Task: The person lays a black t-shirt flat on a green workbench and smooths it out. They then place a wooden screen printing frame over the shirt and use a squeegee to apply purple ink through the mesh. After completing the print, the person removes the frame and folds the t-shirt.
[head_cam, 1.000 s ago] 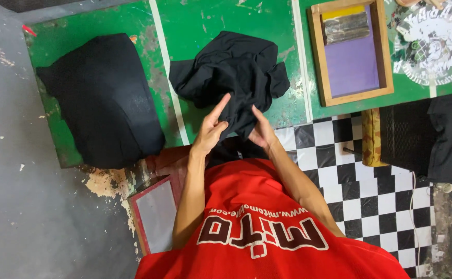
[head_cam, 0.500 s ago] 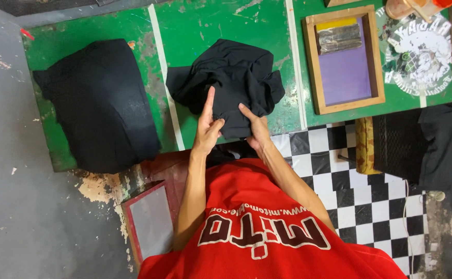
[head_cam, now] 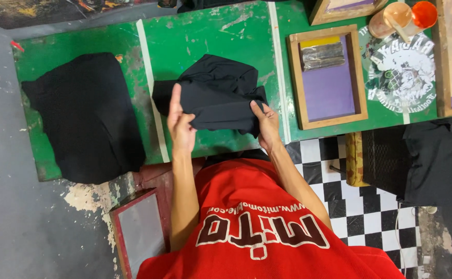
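A crumpled black garment (head_cam: 218,93) lies on the green table (head_cam: 210,31), in front of me. My left hand (head_cam: 180,124) pinches its near left edge, with one finger stretched out straight along the cloth. At the near right edge my right hand (head_cam: 266,123) grips a fold of the same garment. Both forearms reach out from my red shirt (head_cam: 267,222).
A second black garment (head_cam: 89,116) lies flat on the table's left end. A wooden screen frame (head_cam: 329,77) with a purple mesh and a squeegee sits to the right, beside a white printed design (head_cam: 407,67) and cups. Another frame (head_cam: 140,232) leans on the floor at the left.
Both hands have moved apart to the garment's near edges and taken hold of it. The garment has been pulled a little towards me.
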